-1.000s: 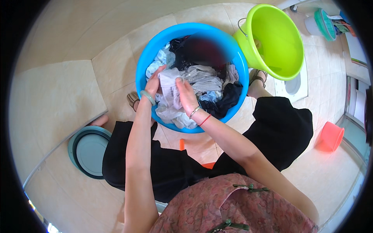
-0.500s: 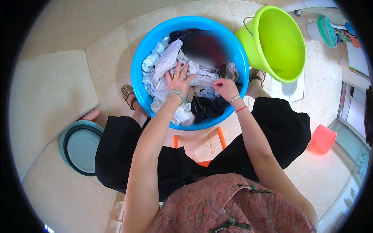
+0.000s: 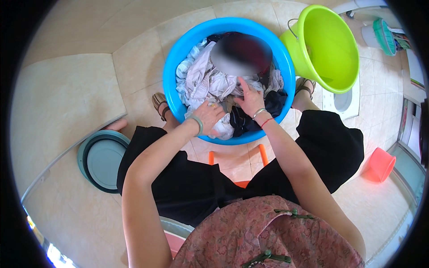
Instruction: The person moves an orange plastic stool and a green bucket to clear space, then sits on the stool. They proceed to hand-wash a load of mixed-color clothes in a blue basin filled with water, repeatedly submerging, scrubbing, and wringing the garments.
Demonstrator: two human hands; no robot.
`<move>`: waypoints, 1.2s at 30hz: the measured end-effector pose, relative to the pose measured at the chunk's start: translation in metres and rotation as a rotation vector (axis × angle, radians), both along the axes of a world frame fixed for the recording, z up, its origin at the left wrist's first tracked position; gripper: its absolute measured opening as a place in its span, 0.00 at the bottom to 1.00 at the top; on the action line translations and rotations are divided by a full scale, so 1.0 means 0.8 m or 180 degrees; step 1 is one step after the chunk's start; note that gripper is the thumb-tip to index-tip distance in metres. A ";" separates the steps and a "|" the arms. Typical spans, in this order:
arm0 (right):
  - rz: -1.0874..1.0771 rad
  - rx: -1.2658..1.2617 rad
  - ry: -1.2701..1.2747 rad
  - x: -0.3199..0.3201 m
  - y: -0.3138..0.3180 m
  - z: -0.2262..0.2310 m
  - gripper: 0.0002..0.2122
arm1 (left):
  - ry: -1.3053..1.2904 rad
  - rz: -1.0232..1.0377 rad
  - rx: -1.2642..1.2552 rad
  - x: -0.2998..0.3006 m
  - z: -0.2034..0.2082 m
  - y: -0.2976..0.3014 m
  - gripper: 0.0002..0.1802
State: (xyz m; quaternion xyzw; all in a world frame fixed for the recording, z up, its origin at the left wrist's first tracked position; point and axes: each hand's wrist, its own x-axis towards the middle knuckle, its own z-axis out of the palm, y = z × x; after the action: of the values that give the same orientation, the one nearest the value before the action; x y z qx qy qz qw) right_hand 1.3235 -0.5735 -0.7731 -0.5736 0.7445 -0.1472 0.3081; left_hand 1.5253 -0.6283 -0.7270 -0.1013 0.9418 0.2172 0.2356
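A large round blue tub holds a heap of laundry. White and pale garments fill its left and middle. My left hand lies over a white cloth near the front rim, fingers pointing right. My right hand is over the middle of the heap, thumb and forefinger apart, touching pale fabric. Below it sits a black garment with thin light lines. A blurred patch hides the dark red and black clothes at the back.
A lime-green bucket leans beside the tub on the right. A collapsible grey-green basin is at left, a coral pink bucket at right. Between my knees show orange stool legs. A white floor fixture lies past my right foot.
My left hand has drawn back toward the front rim. My right hand has moved left and its pinch has opened. The pale clothes have shifted, and the whole view has swung slightly.
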 end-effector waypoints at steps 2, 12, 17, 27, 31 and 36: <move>0.0361 0.0524 0.0251 -0.024 0.001 -0.023 0.22 | -0.0117 0.0205 -0.0222 0.000 0.001 0.005 0.32; 0.0192 0.0143 -0.0287 -0.022 0.028 -0.016 0.21 | 0.0188 0.1446 0.0799 -0.002 0.010 -0.033 0.29; -0.0070 0.0539 -0.1307 -0.030 0.026 -0.005 0.25 | 0.0349 0.2036 0.1479 -0.019 0.041 -0.069 0.17; -0.0491 0.0777 -0.1703 -0.040 0.038 -0.018 0.22 | 0.0256 0.1839 0.1729 -0.048 0.086 -0.082 0.17; 0.0137 0.0495 -0.0343 -0.031 0.045 -0.008 0.20 | -0.0516 0.0998 0.1465 -0.021 0.053 -0.065 0.16; 0.0285 0.0397 0.0737 -0.044 0.043 -0.001 0.26 | -0.0936 0.0580 0.0852 0.005 0.038 -0.022 0.12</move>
State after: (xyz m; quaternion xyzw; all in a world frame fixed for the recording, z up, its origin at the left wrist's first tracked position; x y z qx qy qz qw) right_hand 1.2886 -0.5392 -0.7736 -0.5992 0.7565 -0.0195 0.2614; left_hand 1.5293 -0.6461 -0.6970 -0.1845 0.8471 0.3436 0.3611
